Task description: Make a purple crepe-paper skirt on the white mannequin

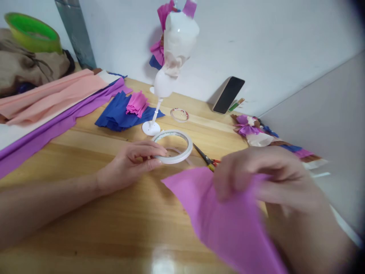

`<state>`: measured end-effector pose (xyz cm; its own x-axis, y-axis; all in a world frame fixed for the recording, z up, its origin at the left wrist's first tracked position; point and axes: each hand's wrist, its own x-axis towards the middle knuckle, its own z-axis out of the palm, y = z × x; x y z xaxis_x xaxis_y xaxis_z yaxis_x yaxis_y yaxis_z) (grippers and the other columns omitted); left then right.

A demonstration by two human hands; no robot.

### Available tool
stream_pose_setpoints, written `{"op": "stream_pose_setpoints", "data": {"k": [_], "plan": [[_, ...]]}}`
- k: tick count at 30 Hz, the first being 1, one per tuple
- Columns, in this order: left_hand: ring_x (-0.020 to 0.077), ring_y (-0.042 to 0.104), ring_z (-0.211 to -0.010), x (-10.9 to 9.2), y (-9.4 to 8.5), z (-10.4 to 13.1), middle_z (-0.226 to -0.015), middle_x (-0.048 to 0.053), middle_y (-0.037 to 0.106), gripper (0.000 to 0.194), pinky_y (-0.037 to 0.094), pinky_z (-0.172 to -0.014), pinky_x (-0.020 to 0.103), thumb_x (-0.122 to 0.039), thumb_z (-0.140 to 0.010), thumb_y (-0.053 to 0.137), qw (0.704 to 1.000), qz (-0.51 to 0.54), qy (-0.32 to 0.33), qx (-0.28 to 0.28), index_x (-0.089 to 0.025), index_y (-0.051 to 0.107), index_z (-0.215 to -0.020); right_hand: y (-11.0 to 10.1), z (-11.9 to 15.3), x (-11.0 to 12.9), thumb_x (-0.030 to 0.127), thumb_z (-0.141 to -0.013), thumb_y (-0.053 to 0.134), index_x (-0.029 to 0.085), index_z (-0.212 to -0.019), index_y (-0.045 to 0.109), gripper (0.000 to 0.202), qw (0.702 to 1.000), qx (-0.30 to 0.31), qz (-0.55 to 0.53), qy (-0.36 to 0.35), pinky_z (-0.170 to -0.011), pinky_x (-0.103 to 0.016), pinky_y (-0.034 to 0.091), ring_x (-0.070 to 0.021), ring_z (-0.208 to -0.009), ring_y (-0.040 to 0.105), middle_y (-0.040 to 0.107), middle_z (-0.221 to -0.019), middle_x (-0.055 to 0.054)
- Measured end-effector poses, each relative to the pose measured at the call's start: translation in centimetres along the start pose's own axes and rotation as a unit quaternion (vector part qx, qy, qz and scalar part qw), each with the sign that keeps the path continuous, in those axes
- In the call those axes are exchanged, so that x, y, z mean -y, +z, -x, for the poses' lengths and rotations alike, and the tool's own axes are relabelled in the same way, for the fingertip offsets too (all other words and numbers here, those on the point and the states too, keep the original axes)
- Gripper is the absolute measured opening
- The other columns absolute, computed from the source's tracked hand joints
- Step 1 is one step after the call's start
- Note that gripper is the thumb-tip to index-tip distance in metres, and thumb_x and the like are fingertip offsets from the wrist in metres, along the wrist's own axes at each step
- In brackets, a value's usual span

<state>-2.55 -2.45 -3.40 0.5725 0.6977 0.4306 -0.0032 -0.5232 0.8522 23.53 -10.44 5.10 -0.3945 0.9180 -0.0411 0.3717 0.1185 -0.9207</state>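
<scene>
My left hand pinches the near left rim of a white roll of tape, lifted a little over the wooden table. A purple piece of crepe paper hangs from my right hand, its pointed corner reaching left below the tape roll. Motion smears my right fingers somewhat, but they are closed on the paper. Scissors lie just beyond my right hand, their handles partly hidden by it. Behind the tape roll stands a small white mannequin on a round base, with a crumpled pale covering about its middle.
Blue crepe paper and a pleated pink piece lie left of the mannequin. Long peach and purple strips cover the left side. A phone leans on the wall; a paper flower lies at right.
</scene>
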Motion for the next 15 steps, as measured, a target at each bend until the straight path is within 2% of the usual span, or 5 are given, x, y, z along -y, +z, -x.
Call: {"op": "stream_pose_setpoints", "data": {"k": [3,8,11,15], "plan": [[0.0168,0.07,-0.092,0.1,0.2,0.0,-0.096,0.008,0.076,0.012,0.056,-0.083,0.026,-0.016,-0.086,0.062,1.0,-0.013,0.028,-0.002,-0.016,0.073,-0.09,0.1,-0.3,0.5,0.054,-0.082,0.068,0.023,-0.072,0.067,0.033,0.999,0.027,-0.03,0.037,-0.052,-0.031,0.047,-0.0178,-0.055,0.059,0.063,-0.061,-0.004],[0.016,0.068,-0.091,0.3,0.2,0.2,-0.092,0.007,0.074,0.011,0.054,-0.082,0.025,-0.015,-0.086,0.06,0.999,-0.04,0.022,-0.006,-0.014,0.072,-0.086,2.4,-2.8,1.6,0.051,-0.08,0.069,0.019,-0.066,0.061,0.036,0.999,0.025,-0.019,0.044,-0.044,-0.023,0.035,-0.0095,-0.048,0.044,0.053,-0.057,0.001],[0.0139,0.065,-0.081,0.2,0.1,0.2,-0.083,0.004,0.07,0.014,0.051,-0.074,0.024,-0.017,-0.087,0.058,0.998,-0.063,-0.022,0.01,-0.015,0.071,-0.083,3.9,-4.4,1.6,0.039,-0.087,0.06,0.018,-0.066,0.059,0.029,0.997,0.037,0.051,0.035,-0.045,-0.021,0.033,-0.0089,-0.051,0.041,0.049,-0.058,0.002],[0.0116,0.056,-0.067,0.3,-0.1,0.0,-0.07,-0.001,0.063,0.016,0.042,-0.061,0.022,-0.022,-0.087,0.058,0.994,-0.073,-0.078,0.027,-0.015,0.07,-0.078,4.9,-5.3,-0.1,0.027,-0.086,0.057,0.018,-0.066,0.059,0.022,0.985,0.013,0.17,-0.003,-0.048,-0.021,0.031,-0.009,-0.053,0.037,0.042,-0.056,0.004]]}}
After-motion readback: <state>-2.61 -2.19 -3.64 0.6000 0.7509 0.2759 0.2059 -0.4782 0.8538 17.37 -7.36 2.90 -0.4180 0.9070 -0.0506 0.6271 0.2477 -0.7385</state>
